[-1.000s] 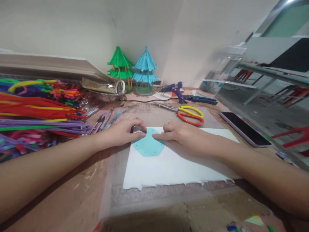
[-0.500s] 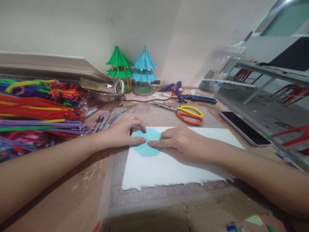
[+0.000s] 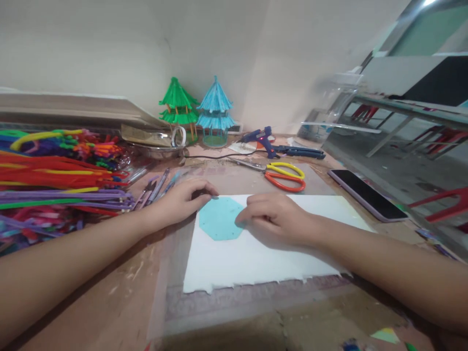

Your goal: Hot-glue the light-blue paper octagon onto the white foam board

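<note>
A light-blue octagon (image 3: pixel 220 219) with small dark dots lies flat on a white sheet (image 3: pixel 256 265), near its upper left corner. My left hand (image 3: pixel 185 200) is at the octagon's upper left edge, thumb and forefinger closed together at the sheet's top edge; whether anything thin is between them is too small to tell. My right hand (image 3: pixel 276 217) rests on the sheet with its fingers curled, the fingertips at the octagon's right edge. What those fingertips hold, if anything, is hidden.
Scissors (image 3: pixel 285 176) with yellow and orange handles lie behind the sheet, near a blue glue gun (image 3: pixel 261 139). A phone (image 3: pixel 367 195) is at the right. Colourful pipe cleaners (image 3: pixel 47 170) fill the left. Green (image 3: pixel 178 105) and blue (image 3: pixel 215 109) pagoda models stand behind.
My left thumb has left the octagon's middle and closed against the forefinger at the edge. My right forefinger has drawn back from the middle and curled in at the right edge.
</note>
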`<state>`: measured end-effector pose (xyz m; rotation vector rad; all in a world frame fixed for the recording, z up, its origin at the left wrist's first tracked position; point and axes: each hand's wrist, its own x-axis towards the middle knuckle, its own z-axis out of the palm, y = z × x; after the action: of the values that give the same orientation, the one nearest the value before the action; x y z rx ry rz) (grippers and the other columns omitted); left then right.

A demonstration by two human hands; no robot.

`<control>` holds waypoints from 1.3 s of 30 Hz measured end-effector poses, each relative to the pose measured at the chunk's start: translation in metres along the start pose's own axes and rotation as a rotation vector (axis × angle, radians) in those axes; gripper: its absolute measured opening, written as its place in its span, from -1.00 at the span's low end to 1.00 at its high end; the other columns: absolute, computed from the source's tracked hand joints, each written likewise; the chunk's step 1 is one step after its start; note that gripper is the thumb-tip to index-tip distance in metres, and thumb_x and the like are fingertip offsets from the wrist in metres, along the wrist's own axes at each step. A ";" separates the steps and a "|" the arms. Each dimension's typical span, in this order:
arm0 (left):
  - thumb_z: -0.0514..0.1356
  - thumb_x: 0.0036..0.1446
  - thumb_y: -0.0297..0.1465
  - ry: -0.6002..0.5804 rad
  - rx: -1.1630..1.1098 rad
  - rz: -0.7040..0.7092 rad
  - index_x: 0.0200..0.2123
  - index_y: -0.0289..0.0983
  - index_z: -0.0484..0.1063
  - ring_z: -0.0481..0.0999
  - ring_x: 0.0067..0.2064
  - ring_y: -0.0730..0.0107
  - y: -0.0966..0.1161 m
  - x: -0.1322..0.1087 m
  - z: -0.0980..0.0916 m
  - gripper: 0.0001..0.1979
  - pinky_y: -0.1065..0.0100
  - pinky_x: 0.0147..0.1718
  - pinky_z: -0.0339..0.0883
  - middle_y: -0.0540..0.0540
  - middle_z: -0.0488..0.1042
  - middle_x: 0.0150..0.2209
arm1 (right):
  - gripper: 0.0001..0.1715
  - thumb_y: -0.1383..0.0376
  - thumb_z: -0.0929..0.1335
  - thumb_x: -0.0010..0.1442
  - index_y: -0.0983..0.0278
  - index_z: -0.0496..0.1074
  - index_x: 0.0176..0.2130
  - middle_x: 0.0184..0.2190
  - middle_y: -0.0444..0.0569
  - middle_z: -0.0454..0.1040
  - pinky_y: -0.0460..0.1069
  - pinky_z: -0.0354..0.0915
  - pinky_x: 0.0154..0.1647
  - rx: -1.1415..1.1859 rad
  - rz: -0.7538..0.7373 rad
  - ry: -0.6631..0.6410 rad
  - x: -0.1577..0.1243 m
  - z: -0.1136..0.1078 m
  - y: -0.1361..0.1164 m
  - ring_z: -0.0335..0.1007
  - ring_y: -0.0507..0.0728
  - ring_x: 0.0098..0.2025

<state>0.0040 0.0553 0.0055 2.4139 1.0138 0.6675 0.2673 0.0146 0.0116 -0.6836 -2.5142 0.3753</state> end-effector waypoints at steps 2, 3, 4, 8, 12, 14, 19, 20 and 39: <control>0.03 0.27 -0.24 0.058 -0.012 -0.047 -0.16 -0.23 0.50 0.54 -0.11 0.22 0.000 -0.001 0.000 -0.70 0.21 -0.02 0.42 -0.10 0.61 -0.15 | -0.63 0.49 0.22 0.19 0.27 0.58 -0.27 -0.46 -0.08 0.51 -0.08 0.17 -0.43 0.057 0.214 0.140 0.003 0.003 0.009 0.34 0.04 -0.46; 0.03 0.28 -0.23 0.087 -0.006 -0.063 -0.14 -0.24 0.50 0.55 -0.09 0.21 0.001 -0.002 0.000 -0.69 0.20 -0.01 0.42 -0.11 0.61 -0.14 | -0.65 0.48 0.22 0.17 0.27 0.56 -0.27 -0.50 -0.12 0.48 -0.08 0.14 -0.46 0.067 0.320 0.196 0.005 0.005 0.014 0.30 0.03 -0.50; 0.04 0.29 -0.21 0.108 0.009 -0.063 -0.12 -0.24 0.50 0.55 -0.07 0.19 0.002 -0.003 0.000 -0.68 0.18 0.00 0.42 -0.13 0.61 -0.12 | -0.66 0.47 0.22 0.17 0.27 0.55 -0.26 -0.53 -0.15 0.44 -0.08 0.10 -0.48 0.075 0.402 0.236 0.008 0.005 0.017 0.24 0.03 -0.53; 0.13 0.26 -0.13 0.075 0.106 0.058 -0.08 -0.23 0.54 0.51 0.05 0.09 0.007 -0.009 0.000 -0.65 0.10 0.10 0.35 -0.17 0.57 -0.04 | -0.73 0.38 0.25 0.24 0.28 0.52 -0.18 -0.57 -0.20 0.35 -0.08 0.06 -0.47 0.070 0.499 0.230 0.019 -0.004 0.021 0.19 0.03 -0.52; 0.16 0.26 -0.18 0.007 0.155 0.095 -0.08 -0.20 0.55 0.50 0.04 0.12 0.007 -0.010 0.001 -0.70 0.10 0.10 0.34 -0.15 0.56 -0.06 | -0.75 0.31 0.30 0.29 0.28 0.55 -0.13 -0.48 -0.12 0.48 -0.07 0.11 -0.43 -0.067 0.546 0.068 0.022 -0.028 0.017 0.30 0.05 -0.46; 0.16 0.26 -0.20 -0.002 0.162 0.091 -0.07 -0.19 0.55 0.49 0.04 0.12 0.007 -0.010 0.001 -0.71 0.11 0.11 0.34 -0.14 0.55 -0.06 | -0.75 0.32 0.30 0.30 0.26 0.57 -0.13 -0.39 -0.06 0.57 -0.07 0.17 -0.39 -0.145 0.563 0.025 0.021 -0.038 0.018 0.40 0.07 -0.40; 0.15 0.28 -0.20 -0.035 0.163 0.073 -0.05 -0.20 0.55 0.47 0.05 0.09 0.009 -0.010 0.000 -0.70 0.07 0.10 0.33 -0.16 0.53 -0.05 | -0.64 0.41 0.27 0.33 0.28 0.57 0.01 -0.09 0.10 0.62 0.01 0.33 -0.17 -0.377 0.466 -0.079 0.026 -0.043 0.029 0.53 0.18 -0.12; 0.15 0.29 -0.21 -0.038 0.161 0.073 -0.05 -0.20 0.55 0.47 0.05 0.09 0.009 -0.010 0.000 -0.70 0.06 0.11 0.33 -0.16 0.53 -0.05 | -0.63 0.42 0.27 0.34 0.31 0.57 0.04 -0.06 0.15 0.60 0.03 0.34 -0.12 -0.440 0.402 -0.123 0.030 -0.042 0.032 0.52 0.21 -0.07; 0.14 0.29 -0.27 -0.033 0.157 0.102 -0.01 -0.20 0.54 0.42 0.09 0.07 0.005 -0.011 0.007 -0.72 0.07 0.11 0.28 -0.17 0.50 -0.02 | -0.64 0.42 0.23 0.38 0.40 0.53 0.03 -0.16 0.24 0.63 0.07 0.32 -0.22 -0.742 -0.038 -0.410 0.208 0.035 0.041 0.57 0.32 -0.09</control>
<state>0.0037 0.0426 -0.0005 2.6190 0.9672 0.5998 0.1094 0.1550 0.0491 -0.8888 -3.0568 -0.5220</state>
